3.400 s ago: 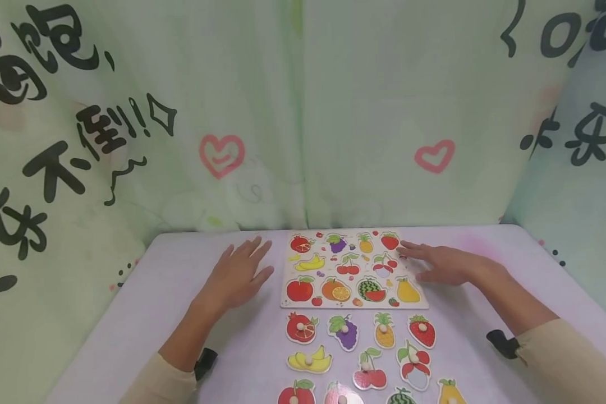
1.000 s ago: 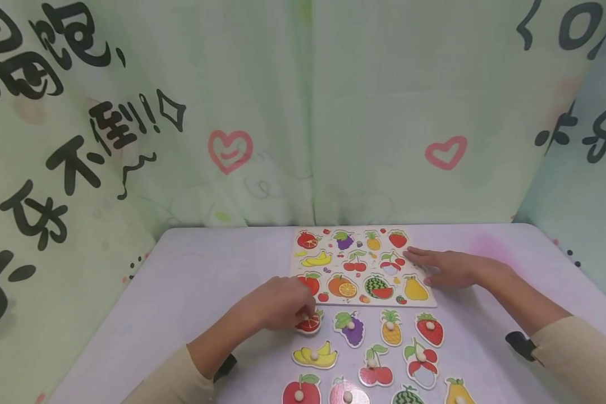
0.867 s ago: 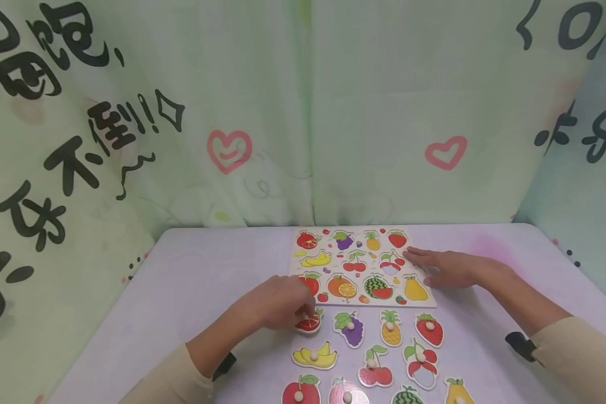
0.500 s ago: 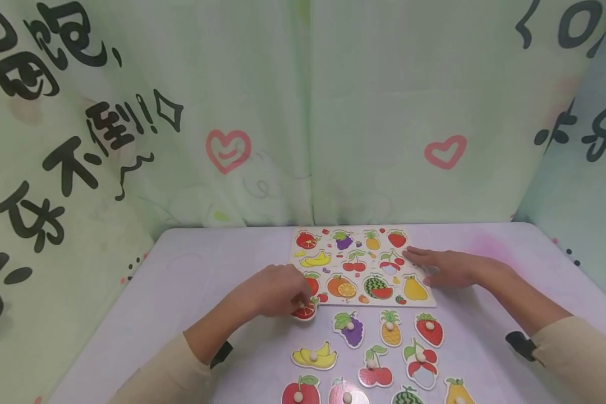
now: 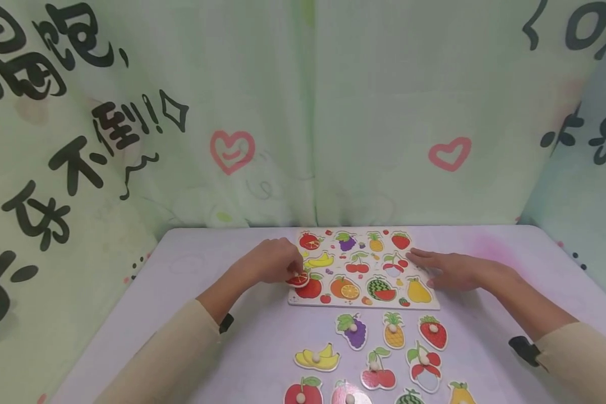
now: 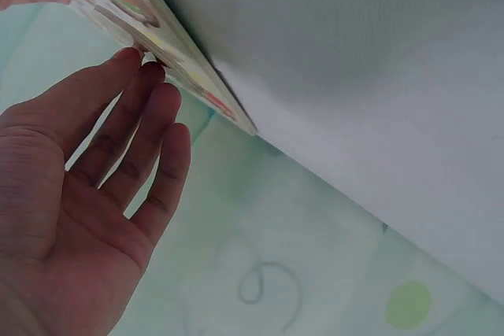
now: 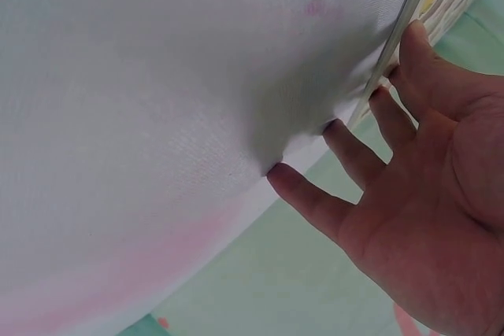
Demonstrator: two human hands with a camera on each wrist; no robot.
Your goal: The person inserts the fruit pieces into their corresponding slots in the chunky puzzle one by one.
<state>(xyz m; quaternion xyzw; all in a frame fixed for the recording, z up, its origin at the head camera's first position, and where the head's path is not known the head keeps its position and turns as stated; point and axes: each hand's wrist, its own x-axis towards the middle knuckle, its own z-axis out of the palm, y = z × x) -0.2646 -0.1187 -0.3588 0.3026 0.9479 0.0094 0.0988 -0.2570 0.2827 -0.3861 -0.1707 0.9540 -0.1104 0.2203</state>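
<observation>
- Currently the left hand (image 5: pixel 270 261) pinches the pomegranate piece (image 5: pixel 299 279) between thumb and fingertips, though the fingers partly hide the exact hold.
- That piece is at the near-left part of the puzzle board (image 5: pixel 310 303), overlapping the printed apple and just below the printed bananas; whether it touches the board, I cannot tell.
- The right hand (image 5: pixel 451 271) lies at the board's right edge with fingers spread, some fingertips meeting the white table (image 5: pixel 262 348) in the right wrist view.
- Below the board lie knobbed pieces: grapes (image 5: pixel 356 333), pineapple (image 5: pixel 394 331) and strawberry (image 5: pixel 432 334) in one row.
- Nearer are the bananas piece (image 5: pixel 319 358), the cherry piece (image 5: pixel 379 373) and a red-and-white fruit piece (image 5: pixel 425 370).
- At the bottom of the head view, the red apple piece (image 5: pixel 303 393), a glare-washed pink piece (image 5: pixel 350 395), the watermelon piece (image 5: pixel 411 398) and the yellow pear piece (image 5: pixel 461 394) are cut off.
- Behind the table hangs a pale green curtain (image 5: pixel 373 112) with two pink hearts.
</observation>
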